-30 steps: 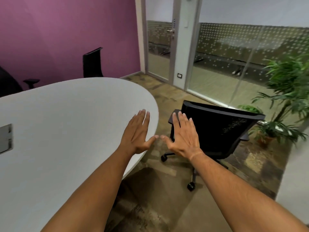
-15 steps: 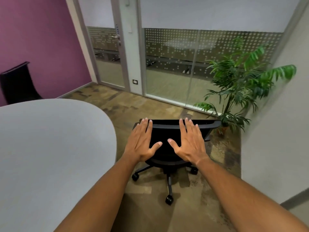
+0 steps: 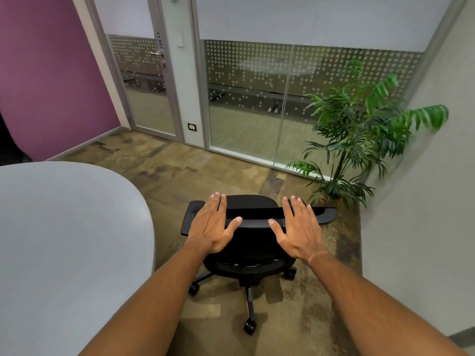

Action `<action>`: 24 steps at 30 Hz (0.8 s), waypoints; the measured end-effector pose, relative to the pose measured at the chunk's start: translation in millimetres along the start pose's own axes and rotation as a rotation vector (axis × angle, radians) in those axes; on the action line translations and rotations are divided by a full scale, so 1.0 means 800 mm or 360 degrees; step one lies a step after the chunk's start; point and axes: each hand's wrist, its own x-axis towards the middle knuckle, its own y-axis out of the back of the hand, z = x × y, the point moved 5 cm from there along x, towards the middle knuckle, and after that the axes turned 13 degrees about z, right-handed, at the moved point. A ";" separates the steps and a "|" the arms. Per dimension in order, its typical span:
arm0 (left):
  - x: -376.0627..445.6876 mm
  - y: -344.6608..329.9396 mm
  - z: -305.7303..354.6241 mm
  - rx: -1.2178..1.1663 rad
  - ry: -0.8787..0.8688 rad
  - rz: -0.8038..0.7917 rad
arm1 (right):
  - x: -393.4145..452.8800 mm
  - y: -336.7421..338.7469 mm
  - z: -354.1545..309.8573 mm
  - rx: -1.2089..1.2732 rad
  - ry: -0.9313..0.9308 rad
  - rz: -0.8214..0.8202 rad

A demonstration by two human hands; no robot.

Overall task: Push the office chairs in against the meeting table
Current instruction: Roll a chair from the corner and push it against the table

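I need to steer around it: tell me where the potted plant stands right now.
In the head view the potted plant stands at the right, in the corner between the glass wall and the white wall, just behind the office chair.

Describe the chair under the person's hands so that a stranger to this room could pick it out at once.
Start at the white meeting table on the left; its rounded end faces a glass wall. On the floor between that end and the potted palm in the right corner stands the office chair. It is black, on a castor base, set apart from the table, with the left hand and right hand spread flat over its backrest.
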 end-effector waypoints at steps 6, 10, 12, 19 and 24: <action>0.016 -0.030 0.002 0.0127 0.0137 -0.0191 | 0.030 -0.032 0.032 -0.0004 0.0124 -0.0191; 0.026 -0.040 0.006 0.0228 0.0124 -0.0187 | 0.051 -0.044 0.039 0.0023 0.0250 -0.0230; 0.034 -0.044 0.007 0.0245 0.0122 -0.0190 | 0.059 -0.049 0.042 0.0034 0.0292 -0.0273; 0.033 -0.051 0.012 0.0374 0.0249 -0.0110 | 0.058 -0.056 0.045 0.0043 0.0344 -0.0292; 0.025 -0.044 0.026 0.0377 0.0338 -0.0083 | 0.045 -0.054 0.046 0.0058 0.0374 -0.0282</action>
